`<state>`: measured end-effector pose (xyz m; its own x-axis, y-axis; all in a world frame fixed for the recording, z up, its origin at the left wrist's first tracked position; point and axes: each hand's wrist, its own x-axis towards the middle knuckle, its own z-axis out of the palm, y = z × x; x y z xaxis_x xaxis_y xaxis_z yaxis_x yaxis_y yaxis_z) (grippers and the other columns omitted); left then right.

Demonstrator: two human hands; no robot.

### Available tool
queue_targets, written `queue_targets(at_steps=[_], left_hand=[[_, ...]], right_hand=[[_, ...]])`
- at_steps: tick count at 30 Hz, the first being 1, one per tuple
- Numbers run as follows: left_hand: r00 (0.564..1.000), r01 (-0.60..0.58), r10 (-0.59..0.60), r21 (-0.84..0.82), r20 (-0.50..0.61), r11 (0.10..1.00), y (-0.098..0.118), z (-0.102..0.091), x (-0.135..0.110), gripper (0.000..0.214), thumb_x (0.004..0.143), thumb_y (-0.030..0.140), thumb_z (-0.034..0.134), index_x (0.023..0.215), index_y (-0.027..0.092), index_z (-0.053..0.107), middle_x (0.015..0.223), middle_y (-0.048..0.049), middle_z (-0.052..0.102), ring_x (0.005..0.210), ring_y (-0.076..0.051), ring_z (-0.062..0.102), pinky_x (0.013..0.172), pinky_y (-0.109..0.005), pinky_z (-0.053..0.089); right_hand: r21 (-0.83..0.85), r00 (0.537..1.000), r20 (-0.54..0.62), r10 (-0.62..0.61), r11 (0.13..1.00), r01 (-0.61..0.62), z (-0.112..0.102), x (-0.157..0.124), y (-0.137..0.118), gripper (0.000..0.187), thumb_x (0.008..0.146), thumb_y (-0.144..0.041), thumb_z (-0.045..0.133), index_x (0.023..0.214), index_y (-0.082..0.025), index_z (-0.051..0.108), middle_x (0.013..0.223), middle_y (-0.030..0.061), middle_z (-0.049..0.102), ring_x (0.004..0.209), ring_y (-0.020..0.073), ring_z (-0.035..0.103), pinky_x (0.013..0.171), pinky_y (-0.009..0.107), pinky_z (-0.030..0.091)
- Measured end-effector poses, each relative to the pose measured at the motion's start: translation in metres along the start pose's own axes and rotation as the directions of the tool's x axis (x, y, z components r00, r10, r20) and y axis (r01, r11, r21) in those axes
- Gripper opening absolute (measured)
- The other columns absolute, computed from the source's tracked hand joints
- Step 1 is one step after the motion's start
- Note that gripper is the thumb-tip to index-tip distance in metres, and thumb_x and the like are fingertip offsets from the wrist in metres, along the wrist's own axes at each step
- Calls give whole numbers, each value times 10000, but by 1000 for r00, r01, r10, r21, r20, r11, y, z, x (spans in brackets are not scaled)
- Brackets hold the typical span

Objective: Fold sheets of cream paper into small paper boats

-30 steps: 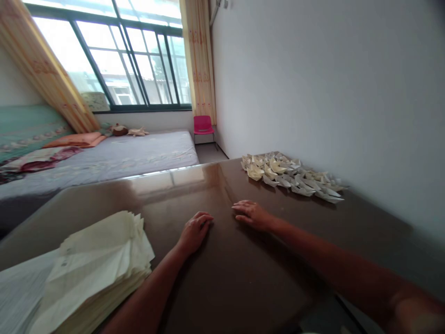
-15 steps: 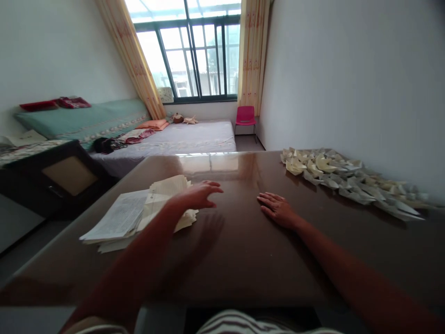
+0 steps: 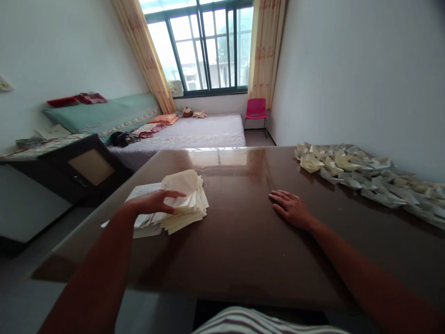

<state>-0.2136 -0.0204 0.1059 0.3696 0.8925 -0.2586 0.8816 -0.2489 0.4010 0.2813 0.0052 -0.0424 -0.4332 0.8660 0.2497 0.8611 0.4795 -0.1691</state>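
My left hand is over a stack of cream paper sheets, with thumb and fingers apart. Whether its fingertips touch the top sheet I cannot tell. White printed sheets lie to the left of the cream stack and are partly hidden by the hand and forearm. My right hand lies flat on the brown table with nothing in it. Beyond it, at the right, are many folded paper pieces in cream and grey, laid in rows.
The glossy table runs away from me toward a bed under the window. A pink chair stands by the far wall. At the left is a dark cabinet. The right wall borders the folded papers.
My left hand has moved left, from beyond the cream stack's right edge to over the stack. My right hand stays flat on the table. The view has turned slightly left.
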Motion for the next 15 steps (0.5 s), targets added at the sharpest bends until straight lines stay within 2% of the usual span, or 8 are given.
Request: queue_targets(at_steps=[5,11,13,15], left_hand=[[999,-11,15,-109,43,994,-6,-1,-3,571,750,537,626,1237,239,616,1297,-55,604,1184,-265,545,1037,-333,384],[999,12,-8,-107,32,994,-11,5,-7,519,820,565,508,1211,249,639,1275,-12,622,1151,-227,577,1023,-273,400],[996,51,-54,-46,-73,998,-11,5,-8,483,831,554,481,1112,224,694,1182,-10,679,1055,-213,627,955,-243,449],[950,148,-135,23,-282,989,-5,3,-7,458,848,526,452,1018,197,721,1078,-31,720,967,-216,656,884,-254,486]], right_hand=[[-5,1000,-5,4,1000,-4,0,-1,-1,465,937,-459,354,1365,-332,485,1428,-11,477,1332,231,403,1074,439,347],[-16,999,-31,-35,999,34,0,0,0,462,936,-446,372,1364,-313,489,1403,13,508,1316,236,425,1064,445,360],[-17,998,-41,-43,999,43,1,-1,0,464,939,-448,370,1362,-302,490,1402,15,511,1311,239,429,1061,450,362],[-15,998,-46,-41,999,41,3,-2,0,460,940,-447,368,1360,-302,492,1405,13,507,1308,240,431,1057,454,364]])
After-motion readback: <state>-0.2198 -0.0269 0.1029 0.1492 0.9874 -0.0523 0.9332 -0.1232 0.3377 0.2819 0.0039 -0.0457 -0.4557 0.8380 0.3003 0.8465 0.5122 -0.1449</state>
